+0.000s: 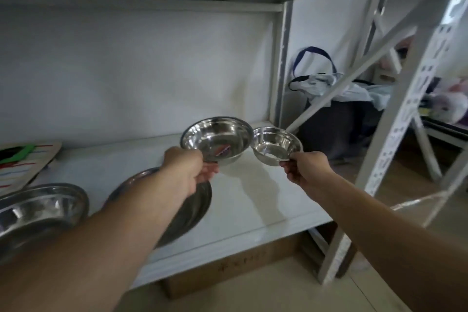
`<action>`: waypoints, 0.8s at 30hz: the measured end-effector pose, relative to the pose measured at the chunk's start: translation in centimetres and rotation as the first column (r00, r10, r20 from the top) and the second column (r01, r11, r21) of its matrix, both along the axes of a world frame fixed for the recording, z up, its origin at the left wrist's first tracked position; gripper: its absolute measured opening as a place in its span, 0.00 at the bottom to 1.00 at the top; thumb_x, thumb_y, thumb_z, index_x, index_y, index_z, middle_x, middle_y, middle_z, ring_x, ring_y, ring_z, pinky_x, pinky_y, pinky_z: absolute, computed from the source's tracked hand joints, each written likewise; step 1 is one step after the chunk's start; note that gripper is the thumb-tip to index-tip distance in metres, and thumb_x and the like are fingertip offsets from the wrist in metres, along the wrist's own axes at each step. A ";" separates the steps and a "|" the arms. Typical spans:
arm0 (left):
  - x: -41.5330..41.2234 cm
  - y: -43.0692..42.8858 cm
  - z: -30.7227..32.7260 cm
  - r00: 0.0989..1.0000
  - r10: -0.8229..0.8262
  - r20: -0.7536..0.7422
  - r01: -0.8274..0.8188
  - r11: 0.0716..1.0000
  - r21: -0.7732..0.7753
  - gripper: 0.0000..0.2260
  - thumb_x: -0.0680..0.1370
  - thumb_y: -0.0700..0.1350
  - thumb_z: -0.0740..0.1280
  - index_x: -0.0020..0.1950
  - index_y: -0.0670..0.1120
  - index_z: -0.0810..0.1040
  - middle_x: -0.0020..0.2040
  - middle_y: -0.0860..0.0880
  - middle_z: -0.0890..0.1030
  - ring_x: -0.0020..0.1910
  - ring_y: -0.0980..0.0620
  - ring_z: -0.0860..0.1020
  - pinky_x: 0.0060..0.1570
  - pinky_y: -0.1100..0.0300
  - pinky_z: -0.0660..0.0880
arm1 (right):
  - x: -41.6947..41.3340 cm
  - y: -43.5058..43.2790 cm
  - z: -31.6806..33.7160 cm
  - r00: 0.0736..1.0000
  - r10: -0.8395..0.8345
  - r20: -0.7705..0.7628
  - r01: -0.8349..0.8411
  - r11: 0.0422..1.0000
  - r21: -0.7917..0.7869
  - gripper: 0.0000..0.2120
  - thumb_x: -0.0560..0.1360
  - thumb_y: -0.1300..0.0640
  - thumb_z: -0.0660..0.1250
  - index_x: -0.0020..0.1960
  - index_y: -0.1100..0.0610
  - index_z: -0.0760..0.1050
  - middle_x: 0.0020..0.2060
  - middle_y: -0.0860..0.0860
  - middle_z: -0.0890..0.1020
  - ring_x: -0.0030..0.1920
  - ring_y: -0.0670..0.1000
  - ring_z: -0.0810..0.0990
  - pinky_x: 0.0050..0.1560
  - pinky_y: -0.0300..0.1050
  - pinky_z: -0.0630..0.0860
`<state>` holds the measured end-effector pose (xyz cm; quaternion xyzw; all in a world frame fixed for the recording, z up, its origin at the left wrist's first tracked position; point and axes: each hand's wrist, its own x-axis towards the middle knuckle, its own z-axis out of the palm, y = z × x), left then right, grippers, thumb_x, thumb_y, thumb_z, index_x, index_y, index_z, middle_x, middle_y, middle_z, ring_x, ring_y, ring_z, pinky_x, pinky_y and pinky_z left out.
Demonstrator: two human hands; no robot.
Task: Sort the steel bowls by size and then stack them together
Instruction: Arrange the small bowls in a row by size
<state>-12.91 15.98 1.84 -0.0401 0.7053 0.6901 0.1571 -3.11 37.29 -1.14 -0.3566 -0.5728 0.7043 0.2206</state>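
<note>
The left hand (188, 168) pinches the near rim of a mid-size bowl (216, 139); the right hand (302, 170) pinches a small bowl (276, 145). Both shiny round steel bowls hang above the white shelf (253, 200), rims touching. Two wider bowls, one (187, 208) under the left forearm and one (40, 208) far left, rest on it.

Two bare forearms — no sleeves, left hand (188, 168) and right hand (305, 168) ungloved.
</note>
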 end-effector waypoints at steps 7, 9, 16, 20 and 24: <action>7.4 4.5 -3.8 0.987 0.024 0.158 -0.020 0.999 -0.024 0.17 0.85 0.37 0.54 0.71 0.34 0.70 0.34 0.38 0.83 0.21 0.51 0.79 0.16 0.64 0.76 | 7.0 3.3 -2.3 0.983 -0.157 0.092 0.162 0.986 -0.046 0.08 0.78 0.68 0.64 0.54 0.70 0.79 0.34 0.62 0.82 0.27 0.53 0.78 0.28 0.44 0.75; 8.6 5.0 -4.1 0.986 0.054 0.158 -0.046 0.997 -0.056 0.16 0.84 0.36 0.55 0.71 0.35 0.70 0.37 0.37 0.84 0.27 0.48 0.80 0.22 0.60 0.79 | 7.3 4.0 -2.8 0.977 -0.173 0.121 0.179 0.983 -0.042 0.08 0.78 0.68 0.64 0.53 0.71 0.79 0.34 0.63 0.82 0.27 0.53 0.77 0.28 0.45 0.74; 9.0 5.7 -6.1 0.970 0.129 0.209 -0.104 0.987 -0.124 0.14 0.84 0.37 0.58 0.67 0.34 0.74 0.35 0.38 0.84 0.33 0.44 0.83 0.40 0.51 0.84 | 6.7 5.0 -4.5 0.967 -0.186 0.173 0.198 0.979 -0.052 0.09 0.78 0.69 0.61 0.54 0.70 0.79 0.34 0.62 0.81 0.28 0.53 0.78 0.30 0.44 0.76; 8.1 5.6 -7.6 0.966 0.120 0.227 -0.096 0.989 -0.117 0.14 0.84 0.35 0.58 0.66 0.33 0.75 0.35 0.36 0.84 0.27 0.45 0.82 0.28 0.55 0.83 | 6.0 5.3 -5.4 0.970 -0.166 0.179 0.178 0.983 -0.048 0.12 0.79 0.67 0.61 0.59 0.69 0.77 0.37 0.61 0.82 0.29 0.53 0.79 0.27 0.43 0.77; 8.8 5.2 -7.1 0.970 0.077 0.232 -0.069 0.997 -0.045 0.15 0.85 0.40 0.59 0.69 0.34 0.73 0.41 0.34 0.85 0.33 0.44 0.83 0.37 0.52 0.83 | 6.2 4.8 -5.9 0.965 -0.184 0.184 0.199 0.978 -0.064 0.09 0.80 0.63 0.63 0.55 0.67 0.78 0.40 0.63 0.85 0.31 0.54 0.82 0.29 0.44 0.78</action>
